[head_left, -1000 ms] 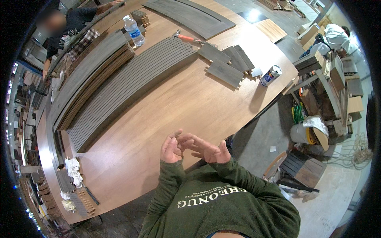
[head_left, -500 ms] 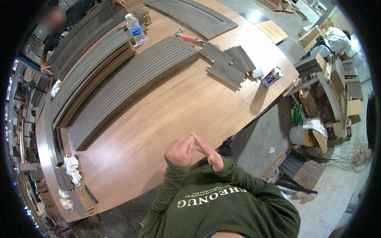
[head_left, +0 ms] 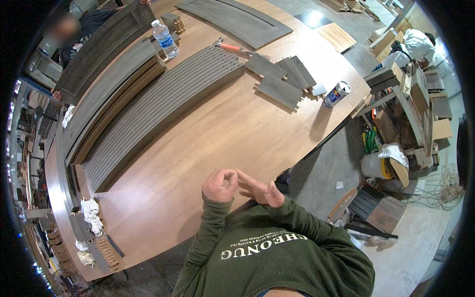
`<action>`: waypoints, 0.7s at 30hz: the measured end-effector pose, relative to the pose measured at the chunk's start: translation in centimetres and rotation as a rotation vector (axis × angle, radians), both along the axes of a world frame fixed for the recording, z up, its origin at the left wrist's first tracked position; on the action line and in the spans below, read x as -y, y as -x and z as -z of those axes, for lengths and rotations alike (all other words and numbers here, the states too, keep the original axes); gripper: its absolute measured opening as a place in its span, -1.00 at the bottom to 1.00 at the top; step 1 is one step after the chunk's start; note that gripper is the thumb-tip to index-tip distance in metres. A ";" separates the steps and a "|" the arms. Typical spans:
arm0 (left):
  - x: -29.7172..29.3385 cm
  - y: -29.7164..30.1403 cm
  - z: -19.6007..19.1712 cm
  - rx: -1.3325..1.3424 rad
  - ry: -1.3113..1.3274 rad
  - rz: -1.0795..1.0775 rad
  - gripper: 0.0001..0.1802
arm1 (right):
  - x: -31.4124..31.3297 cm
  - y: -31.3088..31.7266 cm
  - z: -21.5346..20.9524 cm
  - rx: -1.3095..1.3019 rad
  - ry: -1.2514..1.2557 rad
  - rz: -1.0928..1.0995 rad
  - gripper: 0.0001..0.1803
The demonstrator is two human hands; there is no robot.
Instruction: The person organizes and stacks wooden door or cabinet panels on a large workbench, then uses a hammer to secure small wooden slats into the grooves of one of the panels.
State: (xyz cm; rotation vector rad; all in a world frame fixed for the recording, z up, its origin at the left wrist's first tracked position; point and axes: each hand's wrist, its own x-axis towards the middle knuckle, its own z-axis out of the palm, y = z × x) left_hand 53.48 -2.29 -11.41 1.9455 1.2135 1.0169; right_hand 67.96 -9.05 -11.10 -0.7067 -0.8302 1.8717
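Over the near edge of the table [head_left: 188,148], my left hand [head_left: 218,186] is closed, its fingers curled toward the thumb, with nothing visible in it. Its fingertips meet or nearly meet those of my right hand [head_left: 261,191], whose fingers stretch out flat with the thumb raised. I see nothing in the right hand. Beyond them lies a long row of grey grooved wooden strips [head_left: 163,104]. Behind that row is a stack of grey boards [head_left: 116,94]. Several short grey boards with dowel pegs [head_left: 279,91] lie to the far right.
A water bottle [head_left: 165,39], an orange-handled hammer [head_left: 232,48] and a drink can [head_left: 337,94] stand or lie on the table. White rags [head_left: 90,215] sit at its left end. Across it, a co-worker [head_left: 91,29] holds a framed grey panel [head_left: 106,47]. A bucket [head_left: 376,166] stands right.
My left fingers have curled, and my right hand has turned with its thumb up. The co-worker's panel has tilted up off the table. The view has shifted slightly.
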 end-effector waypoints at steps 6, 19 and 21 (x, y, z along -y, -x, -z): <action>-0.1 0.4 -0.6 0.022 0.059 -0.019 -0.92 | -0.1 -0.2 0.7 -0.210 0.028 -0.046 0.26; -0.1 0.5 -0.7 -0.109 -0.018 0.018 -0.91 | -0.1 0.3 -0.2 0.091 -0.050 -0.026 0.15; -0.2 0.9 -0.8 -0.008 0.120 0.020 -0.89 | 0.2 0.0 1.2 -0.067 -0.050 -0.045 0.20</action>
